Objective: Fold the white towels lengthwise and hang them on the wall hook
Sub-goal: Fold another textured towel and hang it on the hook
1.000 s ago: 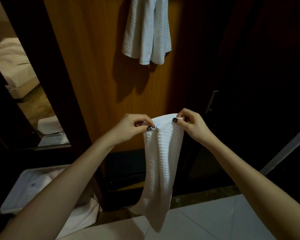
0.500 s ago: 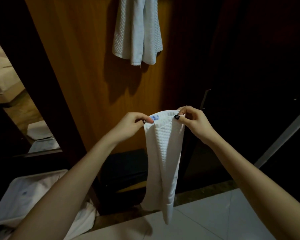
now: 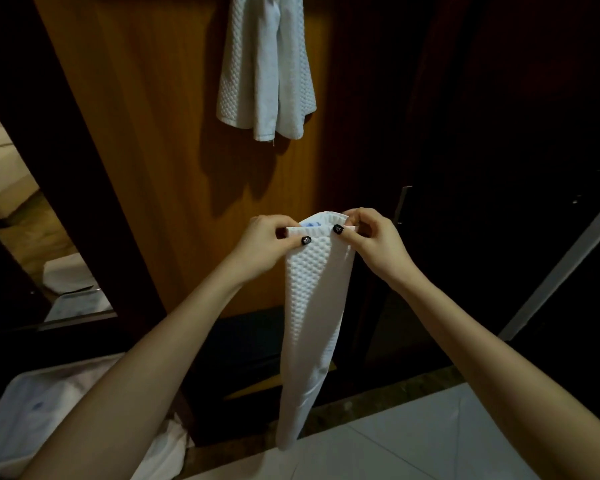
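Closer together than before, the left hand (image 3: pixel 267 244) and right hand (image 3: pixel 371 240) each pinch a top corner of the white waffle towel (image 3: pixel 314 306) at centre frame. A wooden panel (image 3: pixel 153 133) stands behind, with pale tiled floor (image 3: pixel 430 438) at lower right. The right side is too dark to make out. A second towel (image 3: pixel 267 74) hangs at the top, its upper end cut off. The held towel hangs vertically, lower end towards the floor.

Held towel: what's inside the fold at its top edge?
A small blue mark peeks out inside the towel, between the left hand and right hand pinching it. The rest is covered by the folded layers.
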A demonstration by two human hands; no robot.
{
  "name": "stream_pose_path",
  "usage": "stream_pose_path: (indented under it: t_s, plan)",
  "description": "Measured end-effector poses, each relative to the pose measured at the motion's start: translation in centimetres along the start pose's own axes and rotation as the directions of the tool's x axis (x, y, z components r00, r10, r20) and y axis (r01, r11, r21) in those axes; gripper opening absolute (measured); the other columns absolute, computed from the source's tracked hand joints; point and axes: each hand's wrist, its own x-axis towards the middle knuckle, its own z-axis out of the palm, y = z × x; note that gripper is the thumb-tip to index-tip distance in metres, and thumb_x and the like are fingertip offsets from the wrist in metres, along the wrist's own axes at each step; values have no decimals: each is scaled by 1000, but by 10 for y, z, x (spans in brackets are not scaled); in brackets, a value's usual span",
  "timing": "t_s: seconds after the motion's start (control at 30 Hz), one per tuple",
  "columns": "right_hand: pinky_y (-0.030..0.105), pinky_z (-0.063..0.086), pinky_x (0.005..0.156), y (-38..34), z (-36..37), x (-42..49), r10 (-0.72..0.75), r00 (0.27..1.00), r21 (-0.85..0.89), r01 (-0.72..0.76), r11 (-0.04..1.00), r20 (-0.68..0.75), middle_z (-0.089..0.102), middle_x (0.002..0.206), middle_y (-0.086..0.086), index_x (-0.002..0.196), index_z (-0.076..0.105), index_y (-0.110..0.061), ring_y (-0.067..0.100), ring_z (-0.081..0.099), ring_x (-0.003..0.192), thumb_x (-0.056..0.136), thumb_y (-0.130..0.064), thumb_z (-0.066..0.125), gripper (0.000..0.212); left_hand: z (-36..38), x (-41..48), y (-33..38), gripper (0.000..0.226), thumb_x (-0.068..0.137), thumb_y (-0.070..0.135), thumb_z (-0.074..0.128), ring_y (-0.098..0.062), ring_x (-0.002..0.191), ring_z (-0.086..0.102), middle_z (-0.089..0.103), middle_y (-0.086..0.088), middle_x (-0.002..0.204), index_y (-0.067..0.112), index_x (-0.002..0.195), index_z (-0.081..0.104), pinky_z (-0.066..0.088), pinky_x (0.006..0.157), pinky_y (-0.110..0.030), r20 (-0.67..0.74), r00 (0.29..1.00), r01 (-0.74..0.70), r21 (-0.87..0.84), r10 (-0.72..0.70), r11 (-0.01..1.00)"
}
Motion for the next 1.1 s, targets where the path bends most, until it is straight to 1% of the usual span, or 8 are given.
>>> stream_pose_path:
  t_s: [0.1,0.23,0.43,0.67,0.73,0.9,1.0,1.1]
  plan:
    - [23,48,75,-4,-13,6,-102,986,-229,131,965,131,57,105,-1,87,61,-13,11,57,89,91,-32,66,20,-8,1,0,17,85,16,71,5,73,64,70,17,73,31,77,70,46,65,-10,14,1000,20,-178,-18,984]
    - [16,46,65,-12,-37,17,-58,905,-355,223,908,421,61,93,-10,98,63,-28,3,59,82,88,-47,63,22,-17,4,-1,18,83,10,72,4,71,65,70,15,72,26,76,71,47,62,-8,35,999,16,-235,-8,972]
    - [33,53,71,-19,-40,25,-7,847,-339,221,915,532,66,90,-3,93,64,-21,10,62,80,86,-44,66,24,-32,10,1,17,76,11,78,2,70,65,71,14,72,25,71,71,48,61,-11,70,997,31,-199,-17,980]
    - [30,41,60,-28,-16,23,-100,927,-121,153,981,363,59,78,7,80,61,-14,9,53,67,89,-31,68,21,-55,11,12,22,75,14,80,-6,68,56,63,7,72,24,69,61,45,66,-27,14,997,-74,3,74,997]
    - [26,39,61,-35,-9,23,-137,961,49,129,990,241,52,76,14,78,55,-2,12,51,69,91,-25,67,28,-61,11,21,22,78,14,78,-5,69,54,60,7,74,24,74,58,42,67,-24,-26,991,-133,-12,133,991]
    - [19,30,54,-60,2,34,-219,976,211,217,953,-13,39,67,-1,75,43,-2,8,38,61,92,-17,67,33,-72,18,39,31,84,18,71,-4,73,52,54,7,84,27,104,49,42,66,-13,-143,968,-228,-152,207,962]
    - [20,33,55,-76,-3,45,-250,964,253,265,931,-89,42,68,0,79,45,-5,9,39,62,92,-15,66,26,-68,23,39,54,84,17,67,-4,86,63,60,4,100,30,127,38,48,73,-15,-108,983,-181,-445,148,877]
    - [19,38,63,-85,-11,55,-273,948,250,307,918,-164,52,79,-7,91,52,-9,0,45,66,91,-12,67,15,-48,20,32,88,81,24,73,-6,125,51,44,0,145,38,147,18,48,94,-19,-64,990,-143,-483,128,864]
